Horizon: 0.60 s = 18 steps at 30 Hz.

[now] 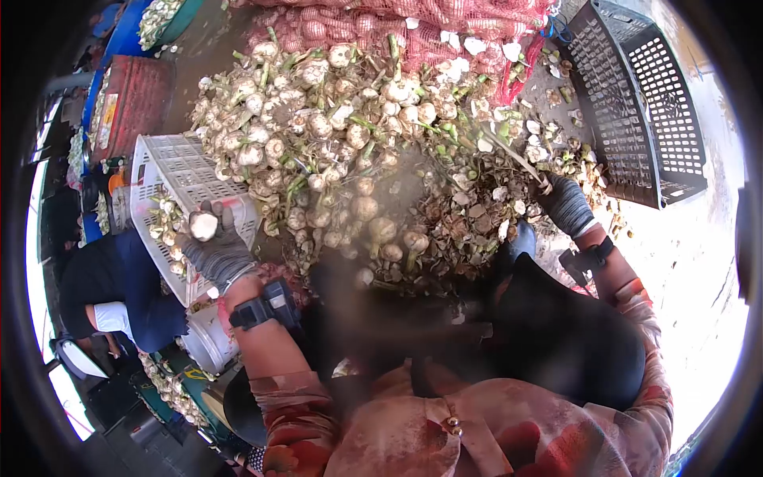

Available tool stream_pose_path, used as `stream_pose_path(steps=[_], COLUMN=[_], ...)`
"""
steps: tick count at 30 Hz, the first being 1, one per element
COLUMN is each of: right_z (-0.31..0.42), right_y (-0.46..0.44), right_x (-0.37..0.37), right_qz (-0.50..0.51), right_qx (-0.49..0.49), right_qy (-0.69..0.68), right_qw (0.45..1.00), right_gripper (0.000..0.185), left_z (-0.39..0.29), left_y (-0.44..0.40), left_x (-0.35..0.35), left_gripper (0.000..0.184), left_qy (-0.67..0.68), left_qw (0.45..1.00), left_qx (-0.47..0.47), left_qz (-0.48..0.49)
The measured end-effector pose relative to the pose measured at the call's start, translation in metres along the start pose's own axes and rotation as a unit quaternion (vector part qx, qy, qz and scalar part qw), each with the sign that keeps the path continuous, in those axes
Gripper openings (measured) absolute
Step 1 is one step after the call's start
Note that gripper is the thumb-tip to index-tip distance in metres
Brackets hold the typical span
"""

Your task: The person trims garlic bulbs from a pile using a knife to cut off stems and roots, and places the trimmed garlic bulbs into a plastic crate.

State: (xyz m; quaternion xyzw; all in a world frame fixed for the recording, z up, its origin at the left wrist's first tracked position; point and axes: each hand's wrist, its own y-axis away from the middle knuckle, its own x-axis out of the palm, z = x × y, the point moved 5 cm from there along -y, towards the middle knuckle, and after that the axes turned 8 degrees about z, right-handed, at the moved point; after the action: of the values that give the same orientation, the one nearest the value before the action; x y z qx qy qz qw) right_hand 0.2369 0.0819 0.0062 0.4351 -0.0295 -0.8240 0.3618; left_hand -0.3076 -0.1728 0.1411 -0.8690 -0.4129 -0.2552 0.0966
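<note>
My left hand, in a grey glove, is over the edge of the white plastic crate. Its fingers are closed on a trimmed garlic bulb, pale cut face upward. Loose garlic bulbs lie in that crate. My right hand, gloved too, is closed at the right of the peelings. From its fingers a long, thin dry stalk reaches up and left across the heap. A big pile of untrimmed garlic with stems spreads between my hands.
Red mesh sacks of garlic lie behind the pile. A black perforated crate stands at the right. On the left are a red crate, a white bucket and another person bending in dark clothes.
</note>
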Motion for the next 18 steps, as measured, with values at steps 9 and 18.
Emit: stream_pose_path(steps=[9,18], right_z=[0.042,0.063], right_y=[-0.010,0.005], right_x=[0.005,0.019], right_qz=[0.046,0.071], right_qx=[-0.013,-0.024], right_qy=[-0.023,-0.044], right_qw=[0.999,0.996], right_gripper=[0.031,0.035], left_z=[0.149,0.177], left_y=[0.006,0.023], left_x=[0.046,0.022], left_gripper=[0.034,0.027], left_qy=[-0.671,-0.468], left_qw=[0.727,0.834], left_qx=[-0.095,-0.282], left_qz=[0.110,0.073])
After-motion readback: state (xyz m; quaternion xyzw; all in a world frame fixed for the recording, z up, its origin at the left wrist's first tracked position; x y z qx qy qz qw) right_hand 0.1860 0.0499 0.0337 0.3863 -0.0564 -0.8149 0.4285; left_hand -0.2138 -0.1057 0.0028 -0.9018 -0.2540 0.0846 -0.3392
